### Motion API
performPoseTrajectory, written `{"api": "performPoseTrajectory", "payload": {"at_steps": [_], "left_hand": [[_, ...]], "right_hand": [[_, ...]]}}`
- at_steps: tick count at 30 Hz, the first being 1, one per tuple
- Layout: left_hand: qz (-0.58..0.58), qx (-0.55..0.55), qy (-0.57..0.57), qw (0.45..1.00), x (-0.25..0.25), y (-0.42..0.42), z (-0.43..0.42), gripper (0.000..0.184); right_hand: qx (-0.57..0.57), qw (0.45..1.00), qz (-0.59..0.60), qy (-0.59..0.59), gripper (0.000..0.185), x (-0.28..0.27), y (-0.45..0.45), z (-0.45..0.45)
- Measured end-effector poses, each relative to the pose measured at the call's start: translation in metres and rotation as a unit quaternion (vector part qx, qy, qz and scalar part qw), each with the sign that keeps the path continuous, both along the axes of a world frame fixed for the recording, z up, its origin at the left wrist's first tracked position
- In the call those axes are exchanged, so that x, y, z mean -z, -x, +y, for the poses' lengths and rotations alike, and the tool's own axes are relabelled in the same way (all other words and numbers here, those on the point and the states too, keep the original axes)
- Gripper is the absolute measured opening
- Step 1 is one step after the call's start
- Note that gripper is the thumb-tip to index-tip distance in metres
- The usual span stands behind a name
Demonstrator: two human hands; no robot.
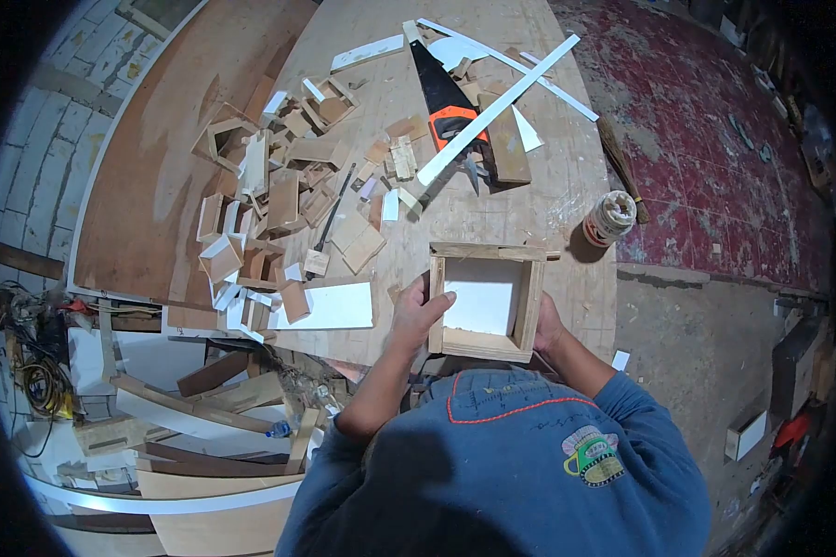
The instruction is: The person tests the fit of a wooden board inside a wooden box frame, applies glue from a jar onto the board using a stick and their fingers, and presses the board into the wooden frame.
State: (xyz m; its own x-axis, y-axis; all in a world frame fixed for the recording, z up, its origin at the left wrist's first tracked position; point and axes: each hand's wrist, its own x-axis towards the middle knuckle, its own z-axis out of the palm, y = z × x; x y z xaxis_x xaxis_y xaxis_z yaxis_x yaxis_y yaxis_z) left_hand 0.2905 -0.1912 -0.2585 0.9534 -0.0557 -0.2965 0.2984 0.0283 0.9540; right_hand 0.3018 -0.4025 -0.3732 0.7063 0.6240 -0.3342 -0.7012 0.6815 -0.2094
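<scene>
An open wooden box (439, 306) with a white bottom is held at the near edge of the table, its open side facing up. My left hand (416, 311) grips its left wall, thumb over the rim and fingers out of sight behind it. Against the right wall lies my right hand (550, 325), its fingers mostly hidden by the box. To the right of the box, a glass jar (609, 219) with whitish contents stands on the table. A flat brush (317, 260) with a long dark handle lies to the left, beside a square wood piece (358, 241).
A handsaw (446, 102) with an orange and black handle lies under white strips (502, 107) at the back. Small wooden boxes and offcuts (283, 200) are piled on the left. A white panel (330, 306) lies near the front edge. Boards (195, 408) are stacked at lower left.
</scene>
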Motion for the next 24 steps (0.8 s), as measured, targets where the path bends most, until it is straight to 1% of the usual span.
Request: {"api": "performPoseTrajectory", "payload": {"at_steps": [4,6,10,12,14,17,21,24], "left_hand": [[0.005,-0.005,-0.011,1.0,-0.007,0.0,-0.003,0.044],[0.012,0.002,-0.009,1.0,-0.005,-0.001,-0.001,0.045],[0.019,0.005,-0.008,1.0,-0.009,-0.002,0.0,0.043],[0.034,0.022,-0.02,0.999,-0.013,-0.002,0.002,0.041],[0.041,0.033,-0.025,0.998,-0.011,-0.002,0.005,0.04],[0.047,0.048,-0.028,0.997,-0.012,-0.002,0.006,0.039],[0.038,0.04,-0.009,0.998,-0.014,-0.001,0.003,0.038],[0.041,0.04,-0.026,0.998,-0.01,-0.001,0.005,0.037]], "right_hand": [[0.004,1.0,-0.001,0.0,0.053,-0.007,-0.001,-0.003],[0.011,0.999,0.012,0.028,0.054,-0.01,-0.002,-0.001],[0.014,0.999,0.014,0.049,0.054,-0.025,-0.003,-0.001],[0.01,0.998,-0.007,0.064,0.052,-0.032,-0.003,-0.002],[0.017,0.999,-0.011,0.044,0.051,-0.018,-0.005,-0.001],[0.021,1.0,-0.012,0.019,0.048,-0.013,-0.006,-0.002],[0.014,1.0,-0.01,0.009,0.047,-0.019,-0.006,-0.004],[0.008,1.0,-0.016,0.013,0.047,-0.018,-0.006,-0.006]]}}
